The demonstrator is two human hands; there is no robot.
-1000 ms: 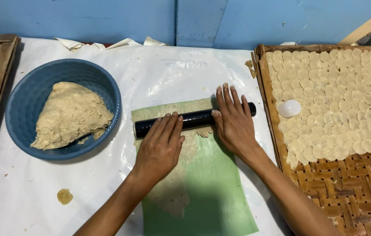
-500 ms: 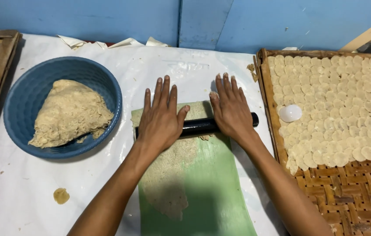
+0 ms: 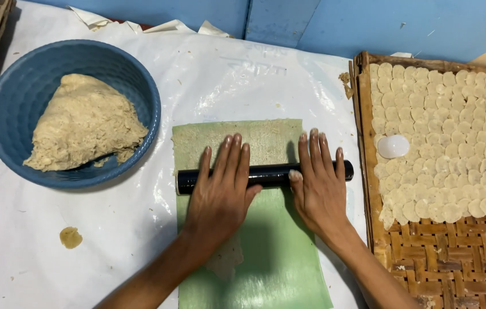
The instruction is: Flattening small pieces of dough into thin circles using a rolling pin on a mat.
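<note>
A black rolling pin (image 3: pixel 271 173) lies crosswise on a green sheet (image 3: pixel 277 257) in the middle of the table. My left hand (image 3: pixel 220 194) rests flat on the pin's left half, fingers stretched over it. Flat on the right half is my right hand (image 3: pixel 318 189), fingers slightly spread. Beyond the pin, thin rolled dough (image 3: pixel 260 140) covers the far part of the sheet, and a ragged patch of it shows under my left wrist.
A blue bowl (image 3: pixel 140 86) at the left holds a big lump of dough (image 3: pixel 83 123). At the right, a woven tray (image 3: pixel 454 257) carries several rows of dough discs (image 3: pixel 454 143) and a white round cutter (image 3: pixel 393 146). A dough scrap (image 3: pixel 70 237) lies on the white plastic cover.
The pin has rolled toward me, from near the sheet's far edge to its middle. Both hands came back with it, and more flattened dough shows beyond it.
</note>
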